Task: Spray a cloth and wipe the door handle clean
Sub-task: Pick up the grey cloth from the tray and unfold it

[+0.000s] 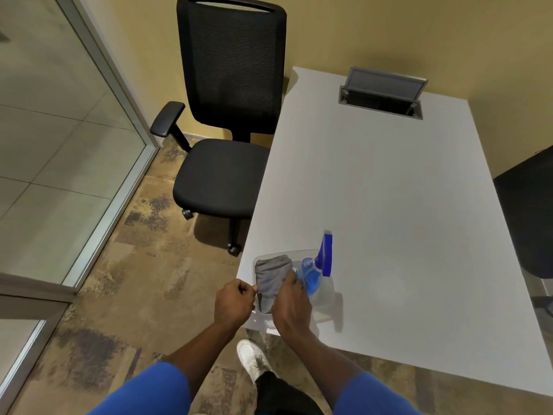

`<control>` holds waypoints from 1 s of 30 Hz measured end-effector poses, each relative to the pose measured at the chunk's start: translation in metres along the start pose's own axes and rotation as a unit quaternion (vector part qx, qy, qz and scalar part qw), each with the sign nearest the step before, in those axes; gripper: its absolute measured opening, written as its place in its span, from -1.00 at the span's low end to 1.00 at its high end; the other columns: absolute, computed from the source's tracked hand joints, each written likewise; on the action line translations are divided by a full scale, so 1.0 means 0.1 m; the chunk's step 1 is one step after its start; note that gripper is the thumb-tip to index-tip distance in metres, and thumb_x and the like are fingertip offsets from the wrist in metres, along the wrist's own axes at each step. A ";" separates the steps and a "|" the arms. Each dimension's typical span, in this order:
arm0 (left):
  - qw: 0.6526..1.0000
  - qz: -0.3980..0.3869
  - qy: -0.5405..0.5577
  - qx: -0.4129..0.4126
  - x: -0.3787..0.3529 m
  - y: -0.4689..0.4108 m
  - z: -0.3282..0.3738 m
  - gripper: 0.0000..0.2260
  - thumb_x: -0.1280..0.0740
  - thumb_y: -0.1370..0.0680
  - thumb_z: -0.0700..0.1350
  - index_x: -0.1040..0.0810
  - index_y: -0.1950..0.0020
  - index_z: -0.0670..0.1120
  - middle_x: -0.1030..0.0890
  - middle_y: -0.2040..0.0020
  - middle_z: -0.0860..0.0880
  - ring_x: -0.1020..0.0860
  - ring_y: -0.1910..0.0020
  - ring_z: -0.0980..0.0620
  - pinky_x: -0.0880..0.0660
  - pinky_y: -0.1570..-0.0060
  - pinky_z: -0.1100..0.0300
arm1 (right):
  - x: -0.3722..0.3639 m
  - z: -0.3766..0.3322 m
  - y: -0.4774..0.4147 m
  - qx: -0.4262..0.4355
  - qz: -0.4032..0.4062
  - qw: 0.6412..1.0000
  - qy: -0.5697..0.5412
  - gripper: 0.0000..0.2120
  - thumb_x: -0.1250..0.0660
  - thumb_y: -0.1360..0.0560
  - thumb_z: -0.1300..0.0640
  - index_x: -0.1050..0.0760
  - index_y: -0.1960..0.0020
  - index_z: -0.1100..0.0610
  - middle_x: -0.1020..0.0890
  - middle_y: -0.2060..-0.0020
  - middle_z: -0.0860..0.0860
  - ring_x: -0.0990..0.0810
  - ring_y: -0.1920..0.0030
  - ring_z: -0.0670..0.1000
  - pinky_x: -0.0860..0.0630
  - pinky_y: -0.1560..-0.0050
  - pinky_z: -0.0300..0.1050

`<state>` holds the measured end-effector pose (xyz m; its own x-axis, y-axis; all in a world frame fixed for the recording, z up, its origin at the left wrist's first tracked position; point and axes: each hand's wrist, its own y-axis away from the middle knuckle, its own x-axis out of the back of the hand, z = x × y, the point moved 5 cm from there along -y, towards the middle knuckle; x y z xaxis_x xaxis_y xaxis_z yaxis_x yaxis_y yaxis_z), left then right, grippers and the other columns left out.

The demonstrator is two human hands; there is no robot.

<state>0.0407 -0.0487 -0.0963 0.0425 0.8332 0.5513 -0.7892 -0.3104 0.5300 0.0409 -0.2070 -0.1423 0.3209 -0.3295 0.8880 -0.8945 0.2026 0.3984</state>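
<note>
a container [324, 298] sits at the near left corner of the tabletop [389, 205]; in it the cloth [273, 275] lies left of the spray bottle [315, 269]. a chair [227, 121] stands off the table's left edge.

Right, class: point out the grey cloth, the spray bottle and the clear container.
grey cloth [273, 272]: head view, on its folded middle.
spray bottle [311, 277]: head view, on its blue-filled body.
clear container [324, 298]: head view, on its right wall.

Even indoor light, soft shadows under the chair [227, 115], wide-angle bending at edges, slightly soft focus
</note>
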 end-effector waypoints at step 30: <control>0.884 -0.225 0.408 -0.042 1.40 0.60 0.10 -0.58 -0.57 -0.51 -0.21 -0.68 -0.33 -0.34 -0.74 -0.30 -0.32 -0.72 -0.29 -0.36 -0.70 -0.24 -0.10 | 1.95 -0.98 0.65 0.138 -0.043 0.866 -0.479 -0.53 -0.58 -0.51 0.14 -0.56 -0.38 0.00 -0.66 -0.30 -0.06 -0.69 -0.26 0.06 -0.72 -0.16 -0.09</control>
<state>0.0055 0.0444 0.0193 -0.0664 0.9269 -0.3693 -0.8489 0.1420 0.5091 0.0761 -0.1676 0.0788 0.1032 -0.9729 0.2071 -0.9626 -0.0452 0.2671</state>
